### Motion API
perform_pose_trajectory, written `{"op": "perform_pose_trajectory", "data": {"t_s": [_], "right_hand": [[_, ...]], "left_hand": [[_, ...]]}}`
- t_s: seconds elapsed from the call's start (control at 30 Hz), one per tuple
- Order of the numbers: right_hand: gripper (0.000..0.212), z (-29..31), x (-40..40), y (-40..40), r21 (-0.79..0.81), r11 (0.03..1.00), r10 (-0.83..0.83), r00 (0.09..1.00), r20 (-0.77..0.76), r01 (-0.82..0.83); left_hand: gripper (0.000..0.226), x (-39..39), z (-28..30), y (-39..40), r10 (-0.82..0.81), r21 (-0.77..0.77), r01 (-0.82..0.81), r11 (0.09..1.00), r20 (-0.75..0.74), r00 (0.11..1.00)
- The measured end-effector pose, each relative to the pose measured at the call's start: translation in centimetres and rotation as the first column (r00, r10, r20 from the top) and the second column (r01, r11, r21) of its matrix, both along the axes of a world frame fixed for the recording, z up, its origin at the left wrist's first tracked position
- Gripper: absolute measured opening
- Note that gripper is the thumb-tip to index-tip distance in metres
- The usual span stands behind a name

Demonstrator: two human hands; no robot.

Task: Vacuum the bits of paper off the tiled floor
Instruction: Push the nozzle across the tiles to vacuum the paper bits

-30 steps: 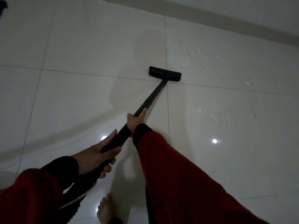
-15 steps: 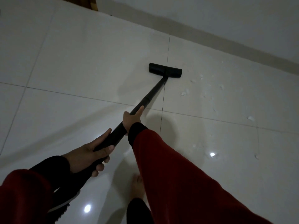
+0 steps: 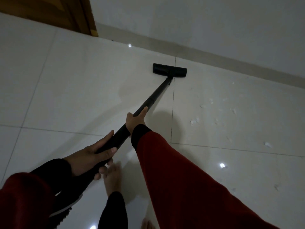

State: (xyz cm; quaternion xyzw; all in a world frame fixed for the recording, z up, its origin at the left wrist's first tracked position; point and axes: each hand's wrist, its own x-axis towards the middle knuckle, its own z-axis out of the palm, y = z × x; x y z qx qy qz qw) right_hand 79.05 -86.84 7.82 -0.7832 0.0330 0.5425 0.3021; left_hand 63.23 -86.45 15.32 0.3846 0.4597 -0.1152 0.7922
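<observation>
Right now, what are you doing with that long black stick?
A person is vacuuming the tiled floor. Both hands grip the black vacuum wand: the left hand low, the right hand farther up. The floor head sits near the wall; bits of paper lie to its right, not picked up.

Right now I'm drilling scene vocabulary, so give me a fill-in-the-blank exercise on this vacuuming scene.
1. Both hands grip the black ___.
2. The right hand holds it ___ the nozzle than the left hand.
3. The paper bits lie to the nozzle's ___.
4. A bare ___ shows below the left hand.

Missing: wand; nearer; right; foot
</observation>
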Motion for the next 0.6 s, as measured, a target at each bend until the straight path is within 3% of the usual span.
{"op": "perform_pose_trajectory", "data": {"t_s": [0.1,0.33,0.6], "right_hand": [[0.078,0.0,1.5,3.8,0.005,1.000,-0.016,1.000,0.000,0.016],[0.077,0.4,2.9,10.2,-0.007,0.997,-0.081,0.996,0.035,0.081],[0.081,1.4,7.0,9.8,-0.106,0.993,-0.036,0.996,0.085,0.045]], "left_hand": [[0.062,1.5,-0.6,3.9,0.003,0.010,-0.003,1.000,-0.028,1.000],[0.060,3.2,-1.0,10.5,-0.031,0.012,0.032,0.999,-0.034,0.999],[0.071,7.3,-0.1,11.1,-0.056,-0.086,0.057,0.995,0.014,0.998]]}}
